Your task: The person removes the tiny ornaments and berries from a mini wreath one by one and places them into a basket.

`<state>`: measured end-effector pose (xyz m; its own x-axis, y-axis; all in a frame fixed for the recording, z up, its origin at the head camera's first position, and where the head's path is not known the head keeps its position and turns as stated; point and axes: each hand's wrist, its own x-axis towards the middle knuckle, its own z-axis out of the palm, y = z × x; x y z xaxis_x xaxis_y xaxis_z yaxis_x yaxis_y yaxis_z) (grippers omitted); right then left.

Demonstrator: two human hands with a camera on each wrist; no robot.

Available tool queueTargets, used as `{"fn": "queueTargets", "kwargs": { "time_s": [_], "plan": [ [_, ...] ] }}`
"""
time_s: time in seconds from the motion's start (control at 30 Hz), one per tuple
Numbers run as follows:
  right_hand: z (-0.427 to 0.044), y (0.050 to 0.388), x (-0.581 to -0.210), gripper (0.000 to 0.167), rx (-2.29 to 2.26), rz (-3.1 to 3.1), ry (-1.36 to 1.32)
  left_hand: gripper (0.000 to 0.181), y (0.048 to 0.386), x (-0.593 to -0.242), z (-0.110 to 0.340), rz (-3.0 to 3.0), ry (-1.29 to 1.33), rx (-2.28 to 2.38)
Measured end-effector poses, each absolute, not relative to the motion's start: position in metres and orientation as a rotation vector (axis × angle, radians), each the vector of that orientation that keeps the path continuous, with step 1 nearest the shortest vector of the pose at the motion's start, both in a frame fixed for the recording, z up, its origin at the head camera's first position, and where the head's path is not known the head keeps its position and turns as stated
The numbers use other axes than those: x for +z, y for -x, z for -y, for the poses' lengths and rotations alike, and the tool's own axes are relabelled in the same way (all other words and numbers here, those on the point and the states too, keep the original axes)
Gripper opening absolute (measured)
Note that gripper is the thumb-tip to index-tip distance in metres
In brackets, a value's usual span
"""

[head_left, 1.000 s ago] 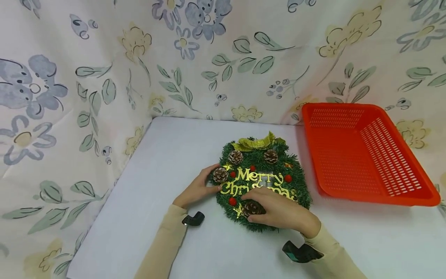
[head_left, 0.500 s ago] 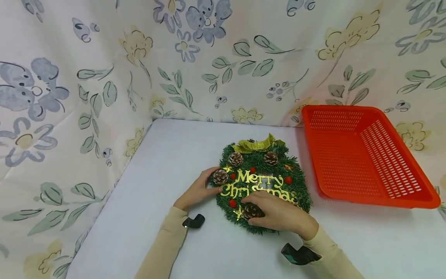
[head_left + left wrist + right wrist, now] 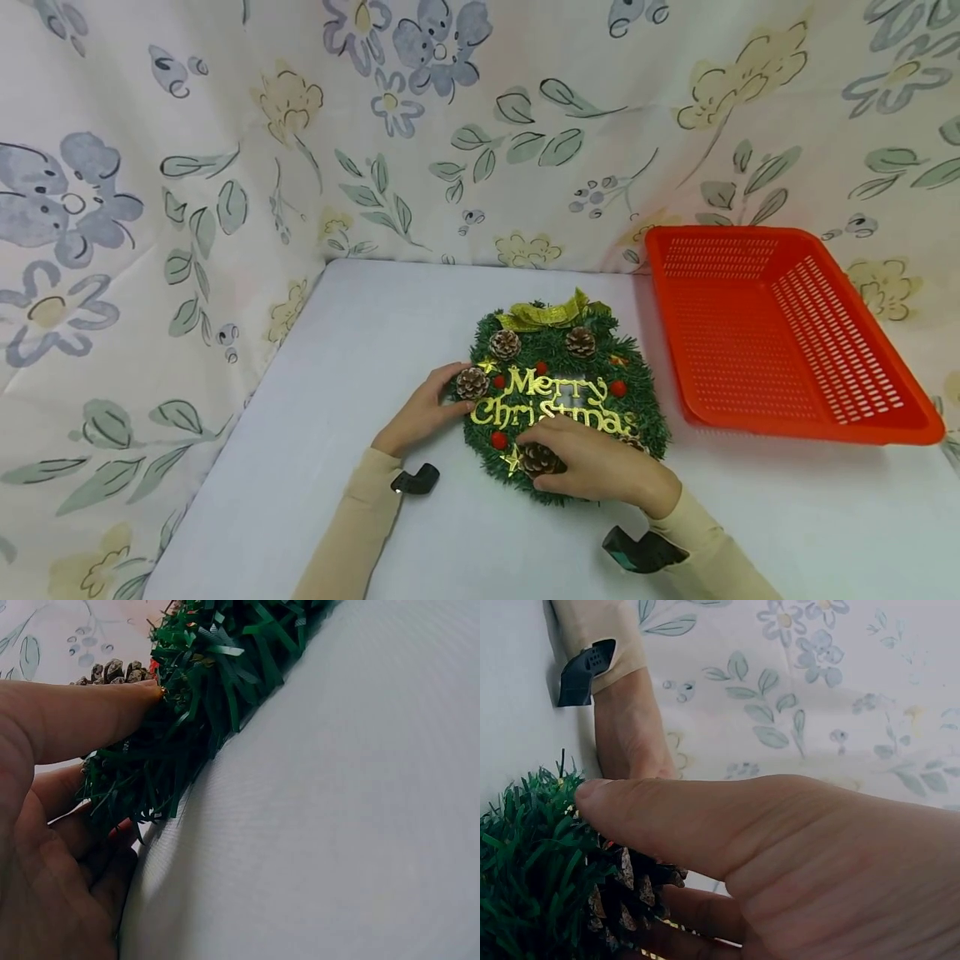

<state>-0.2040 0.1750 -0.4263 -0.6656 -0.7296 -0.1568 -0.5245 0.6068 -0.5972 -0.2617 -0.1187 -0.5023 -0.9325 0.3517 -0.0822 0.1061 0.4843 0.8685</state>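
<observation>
A green wreath (image 3: 558,350) with gold "Merry Christmas" lettering, pine cones, red balls and a gold-green bow lies on the white table. My left hand (image 3: 423,410) grips its left edge; in the left wrist view the thumb of that hand (image 3: 60,772) lies over the green tinsel (image 3: 202,697), the fingers beneath. My right hand (image 3: 603,462) holds the lower pine cone (image 3: 538,459) between thumb and fingers. The right wrist view shows this hand (image 3: 780,855) with its thumb across the cone (image 3: 626,892), which sits against the tinsel (image 3: 525,862).
A red plastic basket (image 3: 765,350) stands on the table to the right of the wreath. Behind and at the left hangs a floral cloth (image 3: 420,200). Each forearm has a small black device (image 3: 416,479) at the wrist.
The whole head view has shifted slightly. My right hand has shifted very slightly left around the pine cone; my left hand keeps its grip on the wreath's edge.
</observation>
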Motion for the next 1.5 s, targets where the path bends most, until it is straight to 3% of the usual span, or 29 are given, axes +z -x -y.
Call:
{"fn": "queueTargets", "kwargs": {
  "time_s": [0.87, 1.37, 1.5],
  "plan": [
    [-0.1759, 0.2039, -0.4278, 0.039, -0.768, -2.488, 1.000, 0.067, 0.2621, -0.5055, 0.1200, -2.477, -0.396, 1.439],
    [-0.1750, 0.2047, -0.4254, 0.044, -0.789, -2.498, 1.047, 0.066, 0.2621, -0.5063, 0.1194, -2.473, -0.398, 1.459],
    [-0.1765, 0.2039, -0.4256, 0.038, -0.809, -2.480, 1.083, 0.067, 0.2624, -0.5073, 0.1187, -2.473, -0.403, 1.455]
  ]
}}
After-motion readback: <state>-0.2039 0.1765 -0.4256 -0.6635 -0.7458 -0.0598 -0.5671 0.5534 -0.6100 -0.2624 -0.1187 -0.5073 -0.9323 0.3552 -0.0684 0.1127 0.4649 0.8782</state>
